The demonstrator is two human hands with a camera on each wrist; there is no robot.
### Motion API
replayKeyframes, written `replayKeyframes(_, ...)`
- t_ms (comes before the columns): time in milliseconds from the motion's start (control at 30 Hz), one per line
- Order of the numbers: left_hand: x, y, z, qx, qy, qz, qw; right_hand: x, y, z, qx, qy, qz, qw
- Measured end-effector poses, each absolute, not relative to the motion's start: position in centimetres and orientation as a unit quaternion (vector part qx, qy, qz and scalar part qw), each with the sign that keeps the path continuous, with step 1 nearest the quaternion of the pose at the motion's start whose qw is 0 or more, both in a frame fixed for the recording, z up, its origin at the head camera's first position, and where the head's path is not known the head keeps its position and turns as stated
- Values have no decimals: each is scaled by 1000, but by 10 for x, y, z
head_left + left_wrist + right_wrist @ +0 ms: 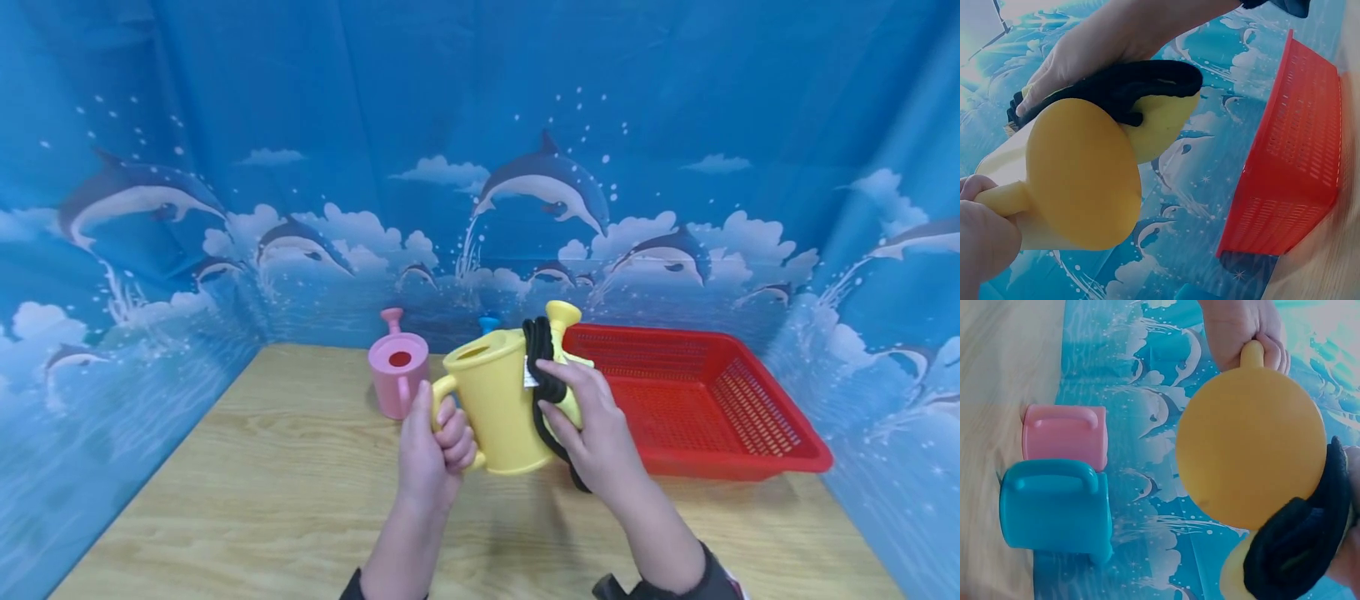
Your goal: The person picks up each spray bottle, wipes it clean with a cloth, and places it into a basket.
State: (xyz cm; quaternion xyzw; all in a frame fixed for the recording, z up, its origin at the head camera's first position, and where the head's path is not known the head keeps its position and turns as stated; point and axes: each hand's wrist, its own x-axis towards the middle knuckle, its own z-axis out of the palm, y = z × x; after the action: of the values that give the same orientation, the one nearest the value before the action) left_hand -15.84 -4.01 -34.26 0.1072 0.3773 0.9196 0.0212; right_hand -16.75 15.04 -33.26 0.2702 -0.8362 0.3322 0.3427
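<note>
My left hand (435, 433) grips the handle of a yellow watering can (498, 412), its fingers curled round it. The can is held up over the table, tilted, its spout to the right; its round base faces both wrist cameras. On the can's right side, my right hand (600, 425) pinches a soft black-and-yellow cloth item (538, 346) between thumb and fingers. This item is folded, carries a small white tag and lies against the can near the spout. Its exact kind I cannot tell.
A pink watering can (386, 387) stands at the back left of the wooden table (300, 492). Behind the yellow can is a blue watering can (1054, 512), mostly hidden in the head view. A red plastic basket (802, 442) sits at right. Dolphin-print cloth (337, 100) surrounds the table.
</note>
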Motion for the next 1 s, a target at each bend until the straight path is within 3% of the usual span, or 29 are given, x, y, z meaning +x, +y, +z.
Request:
replayKeyframes(233,-159,-46,-337,67,364,929,9,-161,149,-342,297,-829,318,352)
replayKeyframes(700,-162,-58,-336,86,321,943,-22,-148,156,-358,309,-833,303,344)
replayKeyframes(1000,-162,-58,-337,109,305,946,13,-150,159,-354,288,-841,320,329)
